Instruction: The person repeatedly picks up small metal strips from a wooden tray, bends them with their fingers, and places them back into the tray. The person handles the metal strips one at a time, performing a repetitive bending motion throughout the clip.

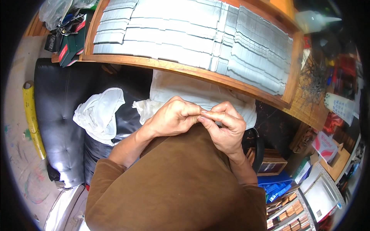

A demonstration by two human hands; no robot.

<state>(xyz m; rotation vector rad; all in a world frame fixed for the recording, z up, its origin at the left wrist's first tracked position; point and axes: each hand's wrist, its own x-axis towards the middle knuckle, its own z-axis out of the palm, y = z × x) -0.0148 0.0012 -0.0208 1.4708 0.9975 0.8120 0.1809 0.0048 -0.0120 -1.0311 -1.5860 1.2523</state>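
Observation:
Close in front of my brown shirt (181, 181), my left hand (175, 117) and my right hand (227, 129) meet fingertip to fingertip. Both are closed, thumbs pressed against fingers. Whatever lies in the pinch is hidden or too small to name. Beyond them a wooden tray (154, 62) spans the far side, filled with rows of thin silvery-grey pieces (173, 32). Pale cloth (173, 86) hangs below the tray's near edge, behind my hands.
A crumpled white cloth (102, 113) rests on the black padded seat (58, 123) at left. Dark green boxes (71, 48) stand by the tray's left end. Right of it are a squeeze bottle (314, 21), a tangle of thin dark wire (314, 79) and a white-and-pink box (324, 146).

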